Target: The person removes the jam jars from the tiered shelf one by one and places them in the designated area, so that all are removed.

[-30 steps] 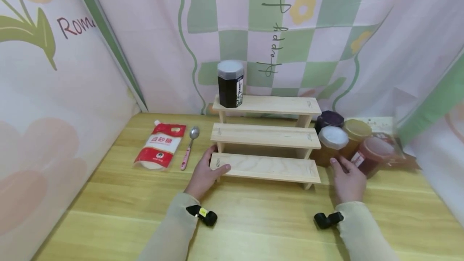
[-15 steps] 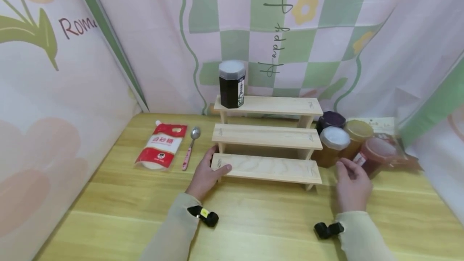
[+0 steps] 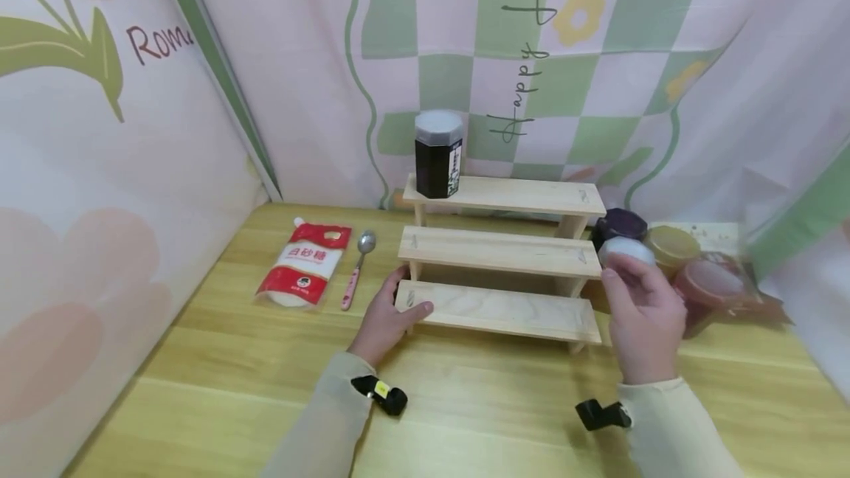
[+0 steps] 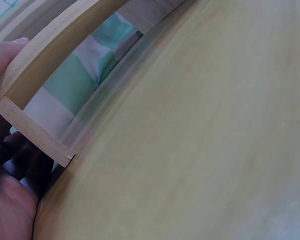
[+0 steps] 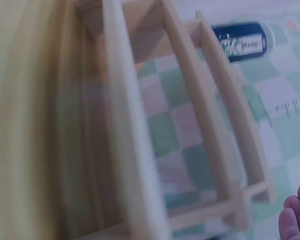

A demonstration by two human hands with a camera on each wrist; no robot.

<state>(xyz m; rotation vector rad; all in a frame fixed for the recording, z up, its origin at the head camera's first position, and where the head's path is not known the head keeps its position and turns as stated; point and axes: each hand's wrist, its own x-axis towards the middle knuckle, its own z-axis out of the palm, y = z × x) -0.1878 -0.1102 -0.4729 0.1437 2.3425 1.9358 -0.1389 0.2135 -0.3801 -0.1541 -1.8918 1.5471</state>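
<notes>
A three-tier wooden display rack (image 3: 498,249) stands mid-table. My left hand (image 3: 385,319) grips the left end of its lowest step, the thumb on top and the fingers underneath, partly hidden; the left wrist view shows this hand (image 4: 10,200) beside the rack's leg. On the top step's left end is a dark jar (image 3: 434,168) with a pale lid. To the right of the rack, my right hand (image 3: 644,323) is raised in front of a white-lidded jar (image 3: 624,248), fingers loosely bent and nothing visible in them. Whether they touch the lid, I cannot tell.
More jars stand beyond my right hand: a dark purple one (image 3: 620,223), a yellow one (image 3: 672,246) and a red one (image 3: 707,290). Left of the rack lie a red-and-white sugar bag (image 3: 305,264) and a pink-handled spoon (image 3: 358,271). Patterned curtains close off the back and sides.
My right hand has drawn back from the base of the white-lidded jar and then risen to lid height. The left hand keeps its grip on the rack. The head view has shifted slightly.
</notes>
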